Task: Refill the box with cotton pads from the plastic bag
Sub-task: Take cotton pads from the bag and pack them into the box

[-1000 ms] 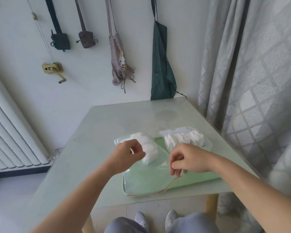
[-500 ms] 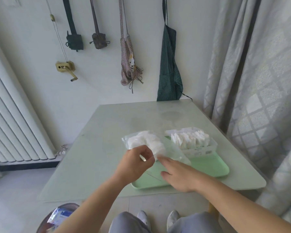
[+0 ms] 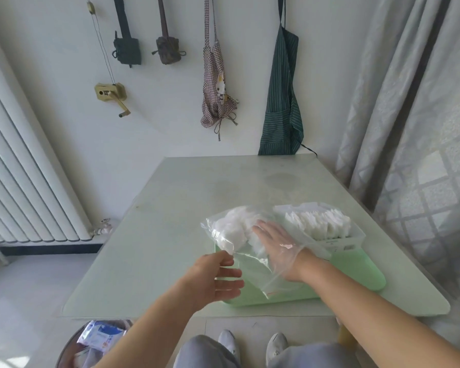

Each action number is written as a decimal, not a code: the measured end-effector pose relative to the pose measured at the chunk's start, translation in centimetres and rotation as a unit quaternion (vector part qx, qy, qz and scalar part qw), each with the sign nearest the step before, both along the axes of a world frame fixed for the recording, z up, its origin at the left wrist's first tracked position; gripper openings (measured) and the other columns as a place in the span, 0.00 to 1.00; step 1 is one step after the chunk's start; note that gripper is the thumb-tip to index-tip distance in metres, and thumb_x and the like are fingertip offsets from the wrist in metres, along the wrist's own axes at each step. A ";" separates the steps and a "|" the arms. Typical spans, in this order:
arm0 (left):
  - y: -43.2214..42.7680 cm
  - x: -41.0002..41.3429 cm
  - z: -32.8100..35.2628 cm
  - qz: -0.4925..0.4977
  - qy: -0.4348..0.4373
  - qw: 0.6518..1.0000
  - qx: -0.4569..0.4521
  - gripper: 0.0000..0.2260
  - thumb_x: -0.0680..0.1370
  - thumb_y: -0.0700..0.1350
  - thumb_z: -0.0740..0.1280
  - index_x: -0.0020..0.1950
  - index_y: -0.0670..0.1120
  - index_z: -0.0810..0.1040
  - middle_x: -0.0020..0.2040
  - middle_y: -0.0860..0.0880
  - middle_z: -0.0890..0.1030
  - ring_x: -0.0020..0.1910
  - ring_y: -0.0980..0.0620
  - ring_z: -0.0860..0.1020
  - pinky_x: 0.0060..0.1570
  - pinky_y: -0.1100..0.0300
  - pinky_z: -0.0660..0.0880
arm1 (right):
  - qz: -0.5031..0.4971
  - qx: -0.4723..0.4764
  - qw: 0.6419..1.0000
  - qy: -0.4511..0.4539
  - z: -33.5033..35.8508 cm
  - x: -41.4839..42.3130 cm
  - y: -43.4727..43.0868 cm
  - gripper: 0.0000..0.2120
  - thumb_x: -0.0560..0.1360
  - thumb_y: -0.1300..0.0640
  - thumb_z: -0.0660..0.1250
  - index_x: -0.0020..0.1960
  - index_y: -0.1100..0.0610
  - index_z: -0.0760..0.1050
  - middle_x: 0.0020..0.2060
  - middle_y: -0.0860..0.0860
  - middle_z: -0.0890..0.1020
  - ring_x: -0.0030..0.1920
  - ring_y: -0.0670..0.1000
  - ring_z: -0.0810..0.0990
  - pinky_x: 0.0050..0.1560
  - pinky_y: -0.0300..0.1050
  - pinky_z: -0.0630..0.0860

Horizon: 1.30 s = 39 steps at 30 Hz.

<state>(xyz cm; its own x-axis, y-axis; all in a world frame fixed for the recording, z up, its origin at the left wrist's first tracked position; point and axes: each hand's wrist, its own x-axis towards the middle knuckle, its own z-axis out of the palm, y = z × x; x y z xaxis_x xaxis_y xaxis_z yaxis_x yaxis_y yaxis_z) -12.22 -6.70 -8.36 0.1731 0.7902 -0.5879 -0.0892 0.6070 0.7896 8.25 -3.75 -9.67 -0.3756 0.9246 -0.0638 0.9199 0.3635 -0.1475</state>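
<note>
1. Bag position: the plastic bag (image 3: 252, 269) lies on the green tray (image 3: 361, 272) at the near edge of the table (image 3: 197, 187), with its mouth toward the person. The box (image 3: 341, 244) sits just beside it on the right, on the same tray.
2. Cotton pads (image 3: 233, 227) are bunched in a loose clump at the bag's far end.
3. Left hand (image 3: 213, 277) pinches the bag's mouth edge between thumb and forefinger, other fingers loosely extended. Right hand (image 3: 279, 243) is inside the bag with fingers straight and slightly apart, tips at the clump and closed on nothing.
4. Handling, my read: pads are light, soft and compressible, with no breakage risk, but a loose grab will probably scatter them. Pinch a small stack across its flat faces. The film looks thin, floppy and slippery, so hold it at the mouth rim, not mid-panel.
5. Count: one bag, one box, one tray, two hands. Pads can't be counted singly — one clump in the bag, one packed row (image 3: 319, 221) standing in the box.
</note>
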 end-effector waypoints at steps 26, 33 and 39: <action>1.8 4.6 -1.4 0.022 -0.028 0.999 -0.015 0.25 0.75 0.52 0.72 0.66 0.50 0.64 0.58 0.38 0.74 0.34 0.36 0.84 0.35 0.47 0.81 | -0.057 -0.041 0.997 0.016 -0.2 0.9 -0.3 0.26 0.79 0.53 0.66 0.75 0.53 0.62 0.73 0.47 0.66 0.74 0.49 0.66 0.69 0.37 0.63; 3.1 5.6 -1.9 0.100 -0.061 0.992 0.037 0.28 0.75 0.33 0.68 0.69 0.47 0.60 0.58 0.39 0.73 0.35 0.40 0.83 0.35 0.51 0.82 | -0.109 -0.089 0.979 0.144 0.1 1.6 -0.9 0.21 0.81 0.57 0.58 0.70 0.41 0.59 0.56 0.48 0.74 0.47 0.47 0.78 0.41 0.40 0.74; 4.2 5.6 -2.1 0.124 0.020 0.989 0.076 0.27 0.76 0.30 0.64 0.71 0.42 0.58 0.48 0.41 0.72 0.37 0.43 0.79 0.27 0.57 0.77 | -0.055 -0.119 0.984 0.117 1.7 2.5 -3.5 0.29 0.81 0.51 0.58 0.79 0.55 0.53 0.78 0.51 0.58 0.77 0.50 0.58 0.74 0.42 0.55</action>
<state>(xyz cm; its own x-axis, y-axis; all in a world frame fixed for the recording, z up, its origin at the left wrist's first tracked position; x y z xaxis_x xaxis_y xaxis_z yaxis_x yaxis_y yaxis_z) -6.57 -2.48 -10.51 -0.0585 0.8853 -0.4614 -0.1865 0.4443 0.8762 10.72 -7.23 -7.93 -0.3037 0.9298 -0.2082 0.8829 0.1925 -0.4283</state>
